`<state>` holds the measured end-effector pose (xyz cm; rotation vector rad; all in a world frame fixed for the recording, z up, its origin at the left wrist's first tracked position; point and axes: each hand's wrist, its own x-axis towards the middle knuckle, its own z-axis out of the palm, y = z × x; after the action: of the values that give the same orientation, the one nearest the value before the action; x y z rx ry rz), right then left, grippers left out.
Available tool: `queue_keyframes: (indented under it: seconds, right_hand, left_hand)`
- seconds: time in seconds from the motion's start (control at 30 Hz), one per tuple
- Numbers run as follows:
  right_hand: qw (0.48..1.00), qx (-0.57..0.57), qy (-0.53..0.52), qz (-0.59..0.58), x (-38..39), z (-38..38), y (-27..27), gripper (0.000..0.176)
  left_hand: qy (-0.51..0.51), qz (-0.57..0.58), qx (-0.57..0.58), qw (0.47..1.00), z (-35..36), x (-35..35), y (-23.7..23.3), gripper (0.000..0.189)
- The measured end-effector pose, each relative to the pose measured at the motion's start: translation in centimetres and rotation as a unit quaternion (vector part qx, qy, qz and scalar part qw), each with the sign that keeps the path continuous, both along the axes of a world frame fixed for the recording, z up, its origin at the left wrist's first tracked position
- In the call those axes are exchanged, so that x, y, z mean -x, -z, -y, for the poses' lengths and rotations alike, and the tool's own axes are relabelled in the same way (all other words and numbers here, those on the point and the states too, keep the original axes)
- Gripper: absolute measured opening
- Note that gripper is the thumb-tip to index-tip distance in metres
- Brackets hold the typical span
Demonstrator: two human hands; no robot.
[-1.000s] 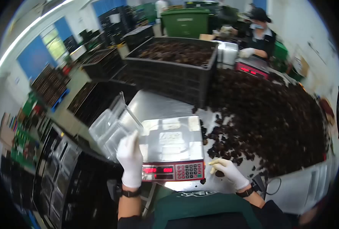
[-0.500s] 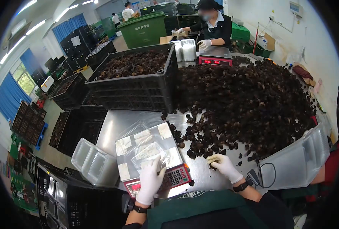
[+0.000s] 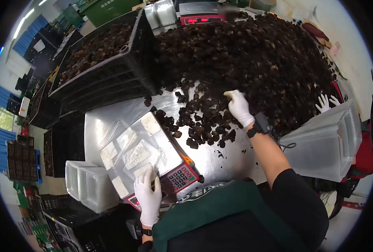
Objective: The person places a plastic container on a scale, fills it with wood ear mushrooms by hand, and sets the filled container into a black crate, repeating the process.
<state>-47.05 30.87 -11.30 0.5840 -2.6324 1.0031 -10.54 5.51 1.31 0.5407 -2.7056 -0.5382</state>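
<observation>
My left hand [image 3: 148, 195], white-gloved, rests at the near edge of a clear plastic tray [image 3: 138, 156] on a red and silver scale [image 3: 163, 140]. A small dark piece shows by its thumb, and whether the fingers grip it or the tray is unclear. My right hand [image 3: 239, 108], also gloved, is at the near edge of a large heap of dark dried pieces [image 3: 253, 54], its fingers curled. Anything inside them is hidden. Loose dark pieces [image 3: 203, 119] lie on the metal table [image 3: 232, 166] between the scale and the heap.
A black crate [image 3: 106, 77] full of dark pieces stands at the back left. Stacked clear trays are at the left [image 3: 92, 185] and right [image 3: 325, 143]. Another person's gloved hands [image 3: 325, 102] show at the right. A second scale [image 3: 201, 19] stands at the back.
My right hand has moved forward from the near table area to the heap. My left hand remains by the tray. The view has tilted down and turned, and the person at the back has left view.
</observation>
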Motion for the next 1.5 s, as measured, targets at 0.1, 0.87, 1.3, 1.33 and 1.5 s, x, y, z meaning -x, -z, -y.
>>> queue_keyframes:
  seconds: [0.1,0.87,1.3,1.33,1.5]
  right_hand:
    - [0.990,0.026,-0.081,0.110,-1.0,1.6,-1.3,0.030]
    - [0.988,-0.134,-0.006,-0.076,16.0,11.6,-6.0,0.089]
    - [0.965,-0.172,-0.046,-0.194,11.4,3.0,-8.3,0.068]
    - [0.961,-0.157,-0.034,-0.223,12.5,2.0,-8.5,0.073]
    - [0.979,-0.182,0.003,-0.096,12.8,-0.7,-9.8,0.091]
  left_hand:
    - [0.012,0.004,0.011,1.000,0.0,0.5,0.1,0.041]
    - [0.022,-0.046,-0.020,0.998,-0.4,2.9,-2.2,0.035]
    - [0.024,-0.028,-0.028,0.999,-0.8,1.9,-2.2,0.034]
    - [0.025,-0.021,-0.006,0.999,-0.4,1.7,-1.4,0.037]
    - [0.025,0.019,0.023,0.999,-0.4,1.5,-0.2,0.041]
